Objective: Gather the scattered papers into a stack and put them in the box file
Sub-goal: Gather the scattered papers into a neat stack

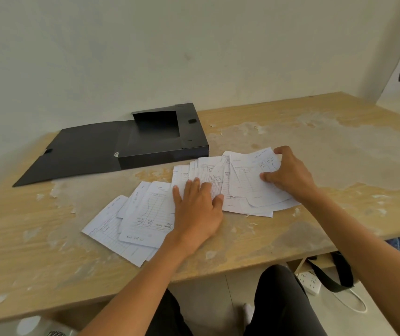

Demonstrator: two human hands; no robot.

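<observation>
Several white printed papers (145,214) lie fanned across the middle of a worn wooden table (315,154). My left hand (197,209) rests flat on the middle of the spread, fingers apart, palm pressing the sheets down. My right hand (288,174) pinches the right-hand sheets (249,180), thumb on top and fingers curled over their far edge, lifting that edge slightly. A black box file (160,141) lies open behind the papers at the back left, its lid flap (77,154) folded out flat to the left.
The wall runs close behind the table. The table's front edge is near my lap; below it on the floor are a white power strip (311,282) with a cable and a black strap (337,275). Peeled patches mark the tabletop.
</observation>
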